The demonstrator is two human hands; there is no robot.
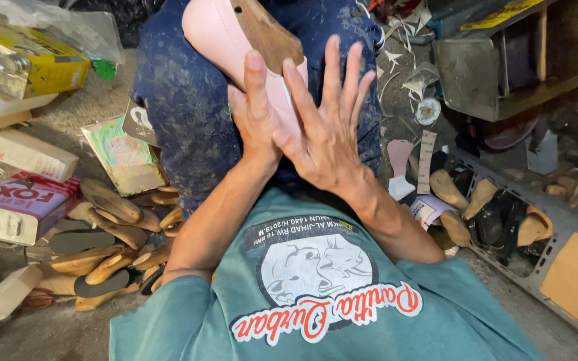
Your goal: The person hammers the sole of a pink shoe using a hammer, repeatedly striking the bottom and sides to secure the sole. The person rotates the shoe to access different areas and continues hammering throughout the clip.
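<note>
Pink leather covers a shoe upper (225,37) stretched on a wooden last (269,33), resting on the person's lap against dark blue, speckled trousers (182,107). Both hands press on it from below in the head view. The left hand (255,117) lies along the pink side, thumb pointing up, fingers apparently curled behind the shoe; how firmly it grips I cannot tell. The right hand (326,127) is spread flat, all fingers fanned wide and straight, its palm pushing against the pink leather near the last's lower end. It grasps nothing.

On the floor to the left lies a heap of wooden lasts (112,227) mixed with dark soles (81,241). Beside them sit 2 glue tins (18,207), 1 yellow and 1 pink and white, plus a small cardboard box (31,155). To the right, a metal rack (556,254) holds more lasts, and paper scraps (396,60) litter the ground nearby.
</note>
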